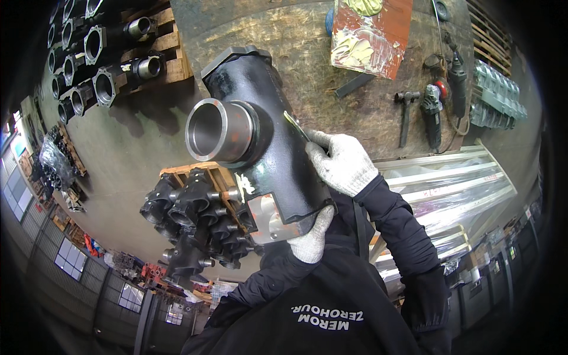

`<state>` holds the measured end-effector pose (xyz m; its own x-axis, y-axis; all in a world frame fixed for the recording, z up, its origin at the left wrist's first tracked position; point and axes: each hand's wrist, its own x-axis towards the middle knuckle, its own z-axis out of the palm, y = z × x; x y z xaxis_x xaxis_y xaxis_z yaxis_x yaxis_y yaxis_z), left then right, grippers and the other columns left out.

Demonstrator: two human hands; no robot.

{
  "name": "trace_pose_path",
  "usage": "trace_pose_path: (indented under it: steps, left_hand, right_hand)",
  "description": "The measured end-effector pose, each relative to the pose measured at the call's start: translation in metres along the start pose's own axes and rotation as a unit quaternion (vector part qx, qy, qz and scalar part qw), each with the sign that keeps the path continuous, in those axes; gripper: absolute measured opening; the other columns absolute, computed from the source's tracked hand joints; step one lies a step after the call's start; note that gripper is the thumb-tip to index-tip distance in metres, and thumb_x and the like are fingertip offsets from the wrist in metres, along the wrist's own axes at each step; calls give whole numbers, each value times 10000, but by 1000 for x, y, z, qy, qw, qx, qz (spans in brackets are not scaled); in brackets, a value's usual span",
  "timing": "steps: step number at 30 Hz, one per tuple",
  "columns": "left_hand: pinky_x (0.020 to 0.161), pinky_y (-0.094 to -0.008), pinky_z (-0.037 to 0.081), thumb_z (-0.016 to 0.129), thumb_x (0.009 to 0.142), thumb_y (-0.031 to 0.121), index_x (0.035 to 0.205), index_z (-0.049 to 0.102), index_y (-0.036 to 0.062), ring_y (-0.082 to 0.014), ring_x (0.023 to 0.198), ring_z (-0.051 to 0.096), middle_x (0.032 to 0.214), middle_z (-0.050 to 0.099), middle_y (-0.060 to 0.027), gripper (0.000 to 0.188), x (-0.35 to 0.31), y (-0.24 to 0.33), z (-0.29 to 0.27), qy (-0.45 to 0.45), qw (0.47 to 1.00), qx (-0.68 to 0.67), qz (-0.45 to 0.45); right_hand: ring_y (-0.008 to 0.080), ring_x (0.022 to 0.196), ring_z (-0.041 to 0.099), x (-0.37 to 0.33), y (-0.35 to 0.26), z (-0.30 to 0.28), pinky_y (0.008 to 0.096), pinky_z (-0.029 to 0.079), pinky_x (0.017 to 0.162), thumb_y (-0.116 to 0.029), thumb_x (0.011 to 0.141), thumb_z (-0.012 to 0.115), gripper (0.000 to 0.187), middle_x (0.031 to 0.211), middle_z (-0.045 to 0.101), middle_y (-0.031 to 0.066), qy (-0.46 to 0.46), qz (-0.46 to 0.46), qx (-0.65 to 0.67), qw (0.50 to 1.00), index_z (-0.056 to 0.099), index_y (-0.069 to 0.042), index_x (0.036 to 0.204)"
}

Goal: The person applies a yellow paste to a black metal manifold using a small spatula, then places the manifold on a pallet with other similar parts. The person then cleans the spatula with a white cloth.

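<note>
A large black cast pipe housing [278,136] fills the middle, tilted over the workbench edge. Its round machined neck [216,130] points left, and a flat bare-metal flange [272,219] is at the near end. My left hand [310,239], in a white glove, is closed around that near end, its thumb up on the casting. My right hand [343,163], also gloved, pinches a thin spreader [293,125] smeared with pale yellow putty against the casting's right side. Much of the spreader is hidden by the fingers. A dab of putty [244,184] clings below the neck.
On the workbench [284,29] lie a reddish board [378,44] with yellow putty, a dark metal bar [354,86], a hammer [406,115] and an angle grinder [432,115]. Similar castings stand on pallets at the far left [97,47] and near left [195,207]. A wrapped crate [452,189] is at right.
</note>
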<state>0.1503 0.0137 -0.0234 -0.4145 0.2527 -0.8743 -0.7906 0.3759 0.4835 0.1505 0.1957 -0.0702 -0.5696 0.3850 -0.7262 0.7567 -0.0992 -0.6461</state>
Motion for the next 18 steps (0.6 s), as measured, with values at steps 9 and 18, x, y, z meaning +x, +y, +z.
trace_pose_path:
  steps: [9, 18]
  left_hand:
    - [894, -352, 555, 760, 849, -10, 1203, 631, 16, -218, 979, 677, 1112, 686, -103, 378, -1, 1, 1, 5, 997, 35, 65]
    - [1045, -424, 477, 763, 784, -38, 1372, 527, 65, -260, 1176, 597, 1306, 600, -99, 642, -2, -2, 13, 23, 997, -26, 73]
  right_hand:
    - [379, 851, 693, -10, 34, 13, 431, 545, 766, -246, 949, 635, 380, 896, 694, 238, 27, -77, -19, 996, 674, -80, 1289]
    - [344, 912, 699, -14, 78, 24, 386, 560, 771, -182, 938, 674, 378, 1094, 684, 175, 57, -138, 38, 988, 674, -142, 1314]
